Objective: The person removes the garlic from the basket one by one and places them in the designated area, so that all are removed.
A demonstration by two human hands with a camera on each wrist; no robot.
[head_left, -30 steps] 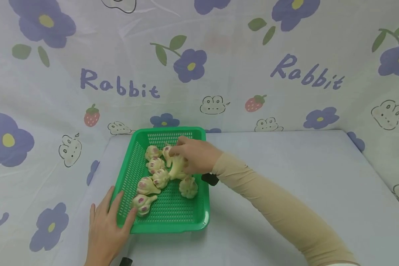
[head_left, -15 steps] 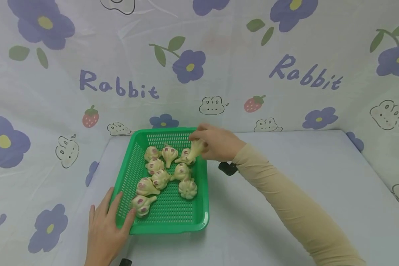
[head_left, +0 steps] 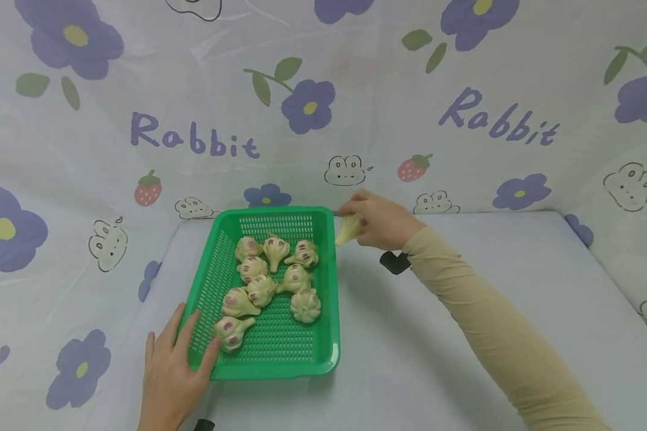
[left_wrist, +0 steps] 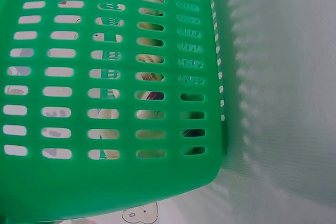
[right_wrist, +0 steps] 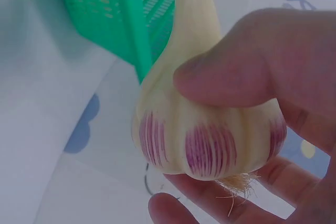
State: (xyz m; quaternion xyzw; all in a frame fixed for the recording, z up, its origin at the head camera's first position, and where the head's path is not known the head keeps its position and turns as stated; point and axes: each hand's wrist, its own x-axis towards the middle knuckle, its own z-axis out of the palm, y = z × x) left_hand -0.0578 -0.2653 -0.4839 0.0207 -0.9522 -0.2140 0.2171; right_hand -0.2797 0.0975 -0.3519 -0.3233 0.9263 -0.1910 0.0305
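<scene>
Between thumb and fingers, my right hand holds a garlic bulb just past the right rim of a green plastic basket. The bulb is cream with purple streaks, and dry roots show at its base in the right wrist view. My left hand rests on the basket's near left corner, its fingers extended along the rim and side. Several more garlic bulbs lie inside the basket, mostly toward its left and far parts. The left wrist view shows only the basket's slotted wall, with the left hand out of sight.
A white-covered table extends to the right of the basket. Behind it hangs a cloth printed with flowers, rabbits and strawberries. A black wrist camera piece sits below my right wrist.
My right hand has lifted a garlic bulb from the basket and carried it right, beyond the rim. The left hand and basket have stayed in place.
</scene>
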